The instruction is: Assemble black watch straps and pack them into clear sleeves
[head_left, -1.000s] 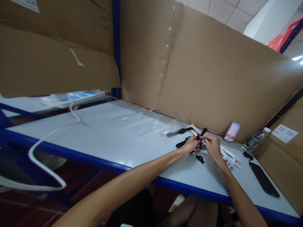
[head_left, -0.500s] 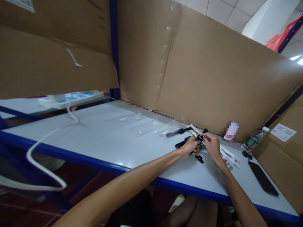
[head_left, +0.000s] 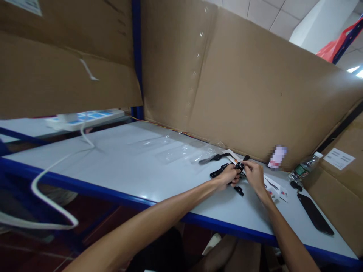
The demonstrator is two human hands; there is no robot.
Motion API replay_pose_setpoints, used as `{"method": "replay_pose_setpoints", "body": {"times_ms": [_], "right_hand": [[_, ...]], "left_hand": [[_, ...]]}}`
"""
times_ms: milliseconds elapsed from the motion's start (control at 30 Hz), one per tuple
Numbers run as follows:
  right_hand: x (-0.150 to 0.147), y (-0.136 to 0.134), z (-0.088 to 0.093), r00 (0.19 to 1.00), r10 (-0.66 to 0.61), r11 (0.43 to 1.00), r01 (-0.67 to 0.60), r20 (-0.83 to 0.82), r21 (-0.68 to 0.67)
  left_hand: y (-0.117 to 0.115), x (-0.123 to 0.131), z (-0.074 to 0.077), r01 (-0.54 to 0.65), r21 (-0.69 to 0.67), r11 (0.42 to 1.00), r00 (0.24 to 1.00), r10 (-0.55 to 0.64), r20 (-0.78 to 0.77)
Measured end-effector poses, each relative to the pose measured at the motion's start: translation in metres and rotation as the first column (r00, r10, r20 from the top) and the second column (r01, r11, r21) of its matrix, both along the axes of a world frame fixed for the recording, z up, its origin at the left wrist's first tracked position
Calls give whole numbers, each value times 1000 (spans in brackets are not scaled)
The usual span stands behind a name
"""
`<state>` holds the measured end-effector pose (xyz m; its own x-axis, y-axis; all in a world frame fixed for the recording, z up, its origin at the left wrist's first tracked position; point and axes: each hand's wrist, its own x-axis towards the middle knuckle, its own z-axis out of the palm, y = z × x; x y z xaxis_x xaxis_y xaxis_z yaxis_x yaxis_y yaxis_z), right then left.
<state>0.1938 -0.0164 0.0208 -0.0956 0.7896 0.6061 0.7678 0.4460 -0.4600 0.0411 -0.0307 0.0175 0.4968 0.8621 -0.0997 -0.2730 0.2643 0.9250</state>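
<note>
My left hand (head_left: 229, 175) is closed around a small black part (head_left: 239, 165), whose exact kind I cannot make out. Fingertips of my right hand (head_left: 253, 173) pinch at the upper right side of that same part. Just left of my hands lies a black handle-shaped piece (head_left: 216, 172). A small black bracket-like piece (head_left: 239, 190) rests on the table below my left hand. Behind the hands, a curved black piece (head_left: 215, 158) lies beside clear plastic film. My fingers hide much of the held part.
Clear plastic bags (head_left: 181, 151) lie across the table (head_left: 119, 158). To the right are printed cards (head_left: 276, 187), a plastic bottle (head_left: 306, 166), a small black knob-like piece (head_left: 296, 185) and a flat black object (head_left: 315, 214). Cardboard walls (head_left: 255, 87) enclose the back. A white cable (head_left: 42, 177) hangs at left.
Both hands stay in nearly the same place, with only a slight shift of the fingers and the black part between them. Nothing else on the table has moved.
</note>
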Motion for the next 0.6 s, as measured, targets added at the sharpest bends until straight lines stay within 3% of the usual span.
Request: {"method": "replay_pose_setpoints", "body": {"times_ms": [167, 467, 600], "right_hand": [[-5, -4, 2, 991, 113, 994, -113, -65, 3], [0, 0, -1, 999, -36, 999, 36, 32, 2], [-2, -1, 0, 997, 76, 997, -76, -21, 13]], "left_hand": [[3, 0, -3, -6, 17, 1000, 1000, 6, 23], [6, 0, -4, 12, -5, 1000, 999, -12, 48], [5, 1, -5, 15, -5, 1000, 999, -14, 36]]}}
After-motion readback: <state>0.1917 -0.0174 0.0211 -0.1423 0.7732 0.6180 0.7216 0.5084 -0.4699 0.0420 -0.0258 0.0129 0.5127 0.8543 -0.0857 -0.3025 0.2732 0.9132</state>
